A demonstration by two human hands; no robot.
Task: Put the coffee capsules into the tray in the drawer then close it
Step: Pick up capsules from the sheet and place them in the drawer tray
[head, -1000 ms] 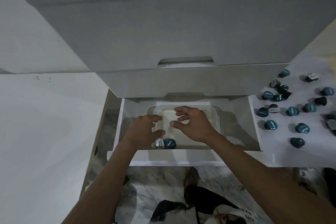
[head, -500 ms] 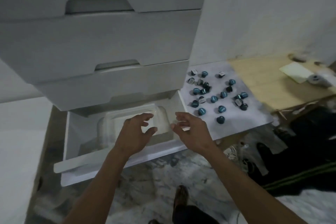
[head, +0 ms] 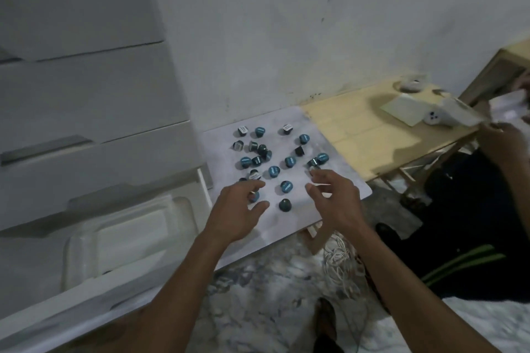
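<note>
My left hand (head: 238, 209) grip apart, empty, over capsules' 7 o'clock edge. My right hand (head: 334, 199) grip apart, empty, at their 4 o'clock. Coffee capsules (head: 272, 157) scattered on white counter (head: 338, 180). Tray (head: 129, 232) in open drawer (head: 86, 295) at 9 o'clock.

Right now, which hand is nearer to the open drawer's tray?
Left. The left hand hovers over the capsules just right of the tray; the right hand is farther right, over the board's edge.
</note>
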